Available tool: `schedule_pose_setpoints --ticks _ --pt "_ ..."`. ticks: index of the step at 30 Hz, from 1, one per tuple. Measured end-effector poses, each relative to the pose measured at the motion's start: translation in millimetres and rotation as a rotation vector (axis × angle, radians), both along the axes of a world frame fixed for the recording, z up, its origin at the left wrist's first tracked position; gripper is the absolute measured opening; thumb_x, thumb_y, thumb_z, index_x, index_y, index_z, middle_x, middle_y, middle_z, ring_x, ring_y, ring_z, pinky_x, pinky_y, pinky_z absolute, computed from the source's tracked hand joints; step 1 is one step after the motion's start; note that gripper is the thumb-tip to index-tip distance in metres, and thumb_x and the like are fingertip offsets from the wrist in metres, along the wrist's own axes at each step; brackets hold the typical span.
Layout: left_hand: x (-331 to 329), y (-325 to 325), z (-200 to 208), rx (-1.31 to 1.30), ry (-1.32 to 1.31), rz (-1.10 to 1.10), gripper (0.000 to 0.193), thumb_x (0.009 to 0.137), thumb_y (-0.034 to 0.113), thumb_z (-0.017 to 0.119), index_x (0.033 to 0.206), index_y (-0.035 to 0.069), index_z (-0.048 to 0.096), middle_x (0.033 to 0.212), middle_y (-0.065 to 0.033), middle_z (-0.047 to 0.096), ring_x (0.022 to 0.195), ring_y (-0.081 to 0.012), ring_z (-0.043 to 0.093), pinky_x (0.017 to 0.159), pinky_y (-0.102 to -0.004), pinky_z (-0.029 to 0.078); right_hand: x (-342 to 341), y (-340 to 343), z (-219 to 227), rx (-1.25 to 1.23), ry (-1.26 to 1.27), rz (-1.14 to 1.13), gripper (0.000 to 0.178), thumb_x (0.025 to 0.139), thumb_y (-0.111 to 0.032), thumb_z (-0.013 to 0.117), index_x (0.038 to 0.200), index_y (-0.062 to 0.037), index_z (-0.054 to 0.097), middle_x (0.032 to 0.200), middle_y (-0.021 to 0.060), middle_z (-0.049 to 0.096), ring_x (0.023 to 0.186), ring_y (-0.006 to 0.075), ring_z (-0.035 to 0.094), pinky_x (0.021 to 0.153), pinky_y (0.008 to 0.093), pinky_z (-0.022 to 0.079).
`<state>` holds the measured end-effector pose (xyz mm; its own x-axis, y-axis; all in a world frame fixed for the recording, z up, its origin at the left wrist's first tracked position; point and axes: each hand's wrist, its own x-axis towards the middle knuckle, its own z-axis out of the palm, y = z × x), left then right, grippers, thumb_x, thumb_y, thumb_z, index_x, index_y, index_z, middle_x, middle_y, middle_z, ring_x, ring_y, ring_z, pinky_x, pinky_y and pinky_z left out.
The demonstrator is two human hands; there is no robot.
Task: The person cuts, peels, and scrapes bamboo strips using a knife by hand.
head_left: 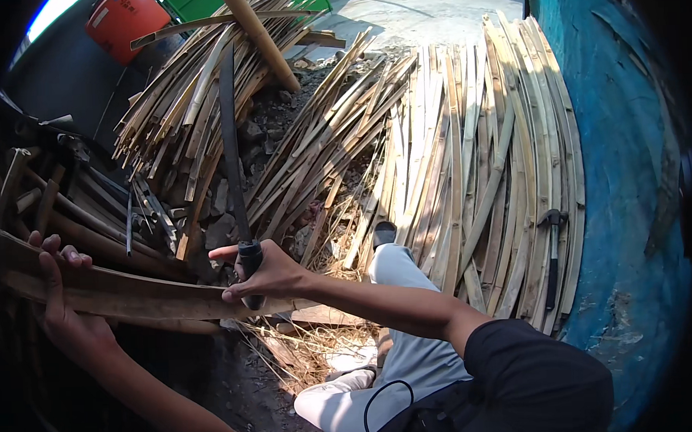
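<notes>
A long split bamboo piece (147,296) lies across the left side of the view, its concave side showing. Near its left end, my left hand (67,306) is closed around it, with fingertips over the upper edge. My right hand (275,273) grips the black handle of a machete (232,151) by the thumb and some fingers, while one finger points out to the left. The long dark blade points up and away from me. The handle's lower end is in front of the bamboo piece; whether they touch, I cannot tell.
Many bamboo strips (450,136) lie in a wide layer ahead and right, a hammer (553,247) resting on them. Another strip pile (182,107) leans at far left beside a thick pole (260,40). A blue wall (619,168) bounds the right. Rubble and straw cover the ground.
</notes>
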<state>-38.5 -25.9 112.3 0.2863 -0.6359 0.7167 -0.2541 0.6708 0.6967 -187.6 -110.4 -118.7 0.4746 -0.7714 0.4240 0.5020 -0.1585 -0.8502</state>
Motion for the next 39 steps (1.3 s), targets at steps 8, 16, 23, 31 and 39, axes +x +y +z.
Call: schedule_pose_setpoints --ticks 8,16,23,31,39 --pt "-14 -60 68 0.057 -0.191 -0.098 0.044 0.091 0.015 0.060 0.130 0.000 0.046 0.115 -0.0127 0.059 0.099 -0.0177 0.059 0.089 -0.0335 0.048 28 0 25 0.182 -0.089 -0.048 0.033 0.069 -0.027 0.082 0.087 -0.0021 0.069 0.071 -0.0031 0.058 0.069 0.0058 0.055 0.067 0.0220 0.046" --pt "-22 -36 -90 0.377 -0.763 0.167 0.123 0.052 0.040 0.088 0.146 0.008 0.016 0.147 -0.0230 0.028 0.137 -0.0341 0.027 0.111 -0.0425 0.027 15 -22 43 0.411 -0.171 -0.384 0.027 0.077 -0.022 0.071 0.063 -0.0019 0.061 0.059 0.0022 0.059 0.050 0.0068 0.053 0.044 0.0248 0.040" --pt "62 137 -368 1.185 -0.850 0.547 0.139 0.040 0.038 0.093 0.145 -0.001 0.011 0.143 -0.0273 0.029 0.133 -0.0376 0.031 0.109 -0.0400 0.030 -19 -98 41 0.621 -0.301 -0.562 0.029 0.075 -0.022 0.074 0.069 0.0034 0.063 0.065 0.0063 0.060 0.054 0.0113 0.053 0.051 0.0295 0.042" --pt "108 173 -412 0.820 -0.848 0.825 0.079 0.054 0.015 0.083 0.121 0.001 0.043 0.105 -0.0177 0.055 0.100 -0.0380 0.054 0.085 -0.0404 0.044 -91 -106 58 0.948 -0.430 -0.623 0.041 0.078 -0.026 0.075 0.097 0.0056 0.056 0.083 0.0087 0.053 0.072 0.0158 0.050 0.070 0.0336 0.043" --pt "144 152 -376 0.593 -0.949 0.720 0.048 0.060 0.016 0.078 0.100 0.002 0.055 0.089 -0.0163 0.061 0.075 -0.0298 0.060 0.075 -0.0377 0.047 -160 -134 -9 1.118 -0.412 -0.850 0.044 0.075 -0.028 0.075 0.098 0.0034 0.054 0.092 0.0104 0.053 0.073 0.0179 0.050 0.062 0.0373 0.046"
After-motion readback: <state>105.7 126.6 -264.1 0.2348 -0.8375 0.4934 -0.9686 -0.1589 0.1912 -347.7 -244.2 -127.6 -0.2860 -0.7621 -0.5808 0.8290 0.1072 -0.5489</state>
